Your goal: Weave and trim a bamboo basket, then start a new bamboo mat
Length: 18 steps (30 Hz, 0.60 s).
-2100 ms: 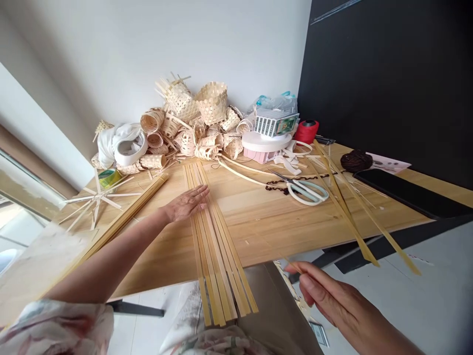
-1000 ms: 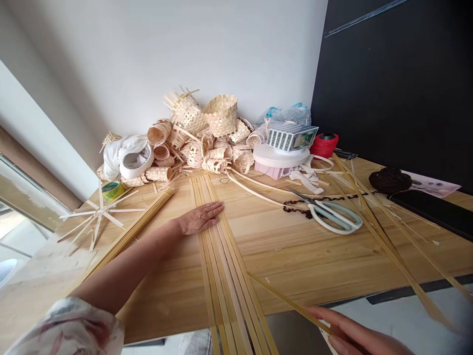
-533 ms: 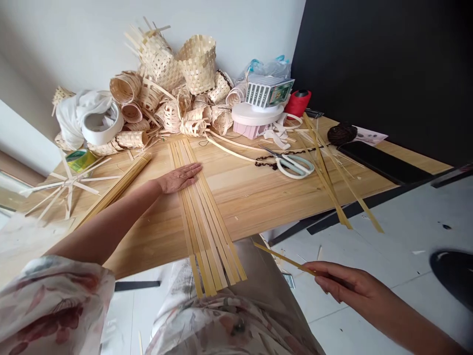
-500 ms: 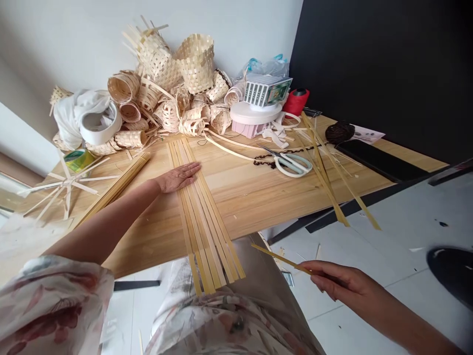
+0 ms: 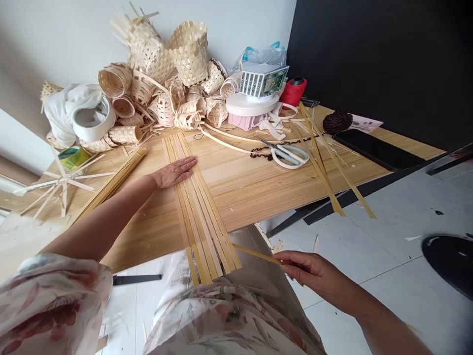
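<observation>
Several long, flat bamboo strips (image 5: 201, 217) lie side by side on the wooden table, their near ends hanging past its front edge over my lap. My left hand (image 5: 175, 172) rests flat across them, fingers stretched out, pressing on their upper part. Off the table's front edge, my right hand (image 5: 306, 268) pinches a single bamboo strip (image 5: 254, 253) between thumb and fingers. That strip points left, and its far tip is at the right edge of the row, near the loose ends; whether it touches them I cannot tell.
Woven baskets (image 5: 188, 54) are heaped at the back. A strip bundle (image 5: 111, 185) and a star of crossed strips (image 5: 62, 180) lie left. Scissors (image 5: 290, 155), loose strips (image 5: 321, 167), a dark yarn ball (image 5: 337, 122) and a black phone-like slab (image 5: 377, 148) lie right.
My right hand has moved left with its strip, bringing the tip up to the row's right edge. My left hand stays flat on the strips. The whole view has shifted slightly.
</observation>
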### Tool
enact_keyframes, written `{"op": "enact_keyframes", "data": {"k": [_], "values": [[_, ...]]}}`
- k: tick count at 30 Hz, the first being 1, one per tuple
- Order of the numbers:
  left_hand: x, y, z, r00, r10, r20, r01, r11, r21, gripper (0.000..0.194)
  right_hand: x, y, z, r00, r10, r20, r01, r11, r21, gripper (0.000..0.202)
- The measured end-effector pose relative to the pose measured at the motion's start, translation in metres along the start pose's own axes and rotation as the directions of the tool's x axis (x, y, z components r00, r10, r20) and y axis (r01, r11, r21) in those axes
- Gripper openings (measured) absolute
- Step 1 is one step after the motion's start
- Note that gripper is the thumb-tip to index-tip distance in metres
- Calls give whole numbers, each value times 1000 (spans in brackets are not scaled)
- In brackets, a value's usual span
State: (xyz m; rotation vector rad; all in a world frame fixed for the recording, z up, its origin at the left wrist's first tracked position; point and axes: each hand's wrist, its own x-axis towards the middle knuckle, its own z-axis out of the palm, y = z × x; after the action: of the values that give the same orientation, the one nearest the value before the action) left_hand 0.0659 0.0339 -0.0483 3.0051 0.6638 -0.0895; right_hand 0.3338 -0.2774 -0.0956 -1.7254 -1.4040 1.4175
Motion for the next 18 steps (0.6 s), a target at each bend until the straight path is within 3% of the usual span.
{"op": "enact_keyframes", "data": {"k": [9,18], "values": [[0,-4,3,1000,11,5,-11,1000,-23,57,6,5,8,1000,1,14,-2,995,97,44],[0,-3,3,1000,15,12,-15,1000,-9,57,0,-14,-4,996,-81,-29,74,978,-197,36]]}}
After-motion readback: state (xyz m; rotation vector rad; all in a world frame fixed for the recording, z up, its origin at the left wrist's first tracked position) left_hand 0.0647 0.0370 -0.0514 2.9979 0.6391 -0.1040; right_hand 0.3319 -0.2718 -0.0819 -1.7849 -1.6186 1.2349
